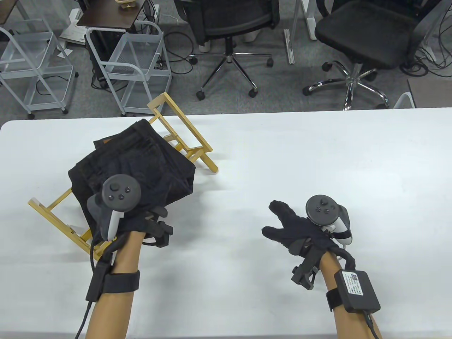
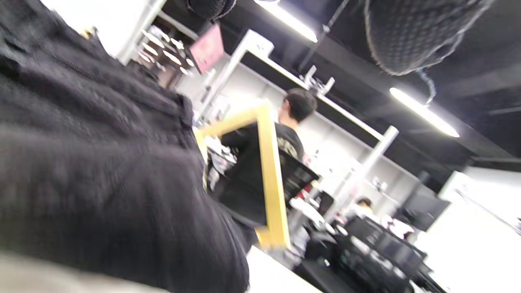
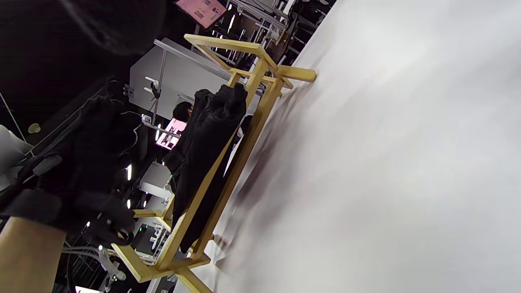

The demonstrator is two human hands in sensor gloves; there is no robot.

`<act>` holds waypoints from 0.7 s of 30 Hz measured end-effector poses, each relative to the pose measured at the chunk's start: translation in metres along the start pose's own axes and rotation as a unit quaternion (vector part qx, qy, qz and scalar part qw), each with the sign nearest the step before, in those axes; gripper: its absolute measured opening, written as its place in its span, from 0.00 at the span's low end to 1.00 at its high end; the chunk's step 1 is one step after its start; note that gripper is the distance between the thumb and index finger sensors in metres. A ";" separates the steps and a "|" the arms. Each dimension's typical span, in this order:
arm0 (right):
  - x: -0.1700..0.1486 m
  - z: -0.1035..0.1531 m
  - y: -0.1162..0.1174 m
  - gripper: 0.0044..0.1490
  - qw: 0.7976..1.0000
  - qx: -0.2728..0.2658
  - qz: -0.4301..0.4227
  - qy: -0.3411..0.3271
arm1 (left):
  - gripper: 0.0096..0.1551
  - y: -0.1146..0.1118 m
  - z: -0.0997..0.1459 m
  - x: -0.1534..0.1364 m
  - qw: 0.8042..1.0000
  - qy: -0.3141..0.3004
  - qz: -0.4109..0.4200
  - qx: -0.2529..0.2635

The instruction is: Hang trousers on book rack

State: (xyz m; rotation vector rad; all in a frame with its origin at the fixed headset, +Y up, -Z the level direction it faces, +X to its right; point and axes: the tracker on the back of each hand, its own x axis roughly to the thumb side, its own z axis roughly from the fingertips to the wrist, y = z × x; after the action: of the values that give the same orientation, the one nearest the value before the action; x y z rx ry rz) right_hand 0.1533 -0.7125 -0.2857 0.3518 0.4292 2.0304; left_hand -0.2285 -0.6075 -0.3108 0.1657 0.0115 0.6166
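The white rectangular bench (image 1: 282, 159) is seen from above, with its far edge running across the middle of the table view. Near the bench's left end, a yellow wooden book rack with an open frame (image 1: 187, 136) is stood at a slant, one end reaching toward the far edge and the other end toward the left edge. In the right wrist view the same rack (image 3: 228, 162) is seen side-on, its feet on the bench surface.

The black folded denim trousers (image 1: 141, 166) are draped over the top of the rack, covering its middle part, so that only the two ends of the frame are left showing. In the right wrist view the dark cloth (image 3: 203, 150) is seen hanging down along the rack's sloping face. In the left wrist view the trousers (image 2: 101, 162) fill the left half of the picture, with a yellow corner of the rack (image 2: 270, 175) beside them.

The left hand in a black sensor glove (image 1: 141, 219) is placed at the near edge of the trousers; its fingers are hidden by the tracker and the cloth, so their state cannot be told.

The right hand in a black sensor glove (image 1: 300, 229) is held apart from the rack, toward the bench's near right part, with its fingers (image 1: 280, 208) spread wide and nothing held.
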 end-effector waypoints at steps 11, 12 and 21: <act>0.014 0.002 0.007 0.67 0.998 -0.039 0.054 -0.013 | 0.59 -0.074 0.043 0.030 0.979 -0.147 -0.065 -0.122; 0.016 0.003 0.008 0.67 0.996 -0.050 0.066 -0.020 | 0.59 -0.081 0.048 0.032 0.975 -0.164 -0.072 -0.130; 0.040 0.006 0.025 0.68 0.978 -0.080 0.179 -0.069 | 0.58 -0.112 0.068 0.037 0.951 -0.215 -0.097 -0.200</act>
State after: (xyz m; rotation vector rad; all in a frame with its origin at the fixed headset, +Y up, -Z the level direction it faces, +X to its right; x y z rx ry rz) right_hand 0.1177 -0.6877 -0.2664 0.4942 0.1185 2.3530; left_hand -0.1297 -0.6858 -0.2595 -0.0967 -0.5122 0.3647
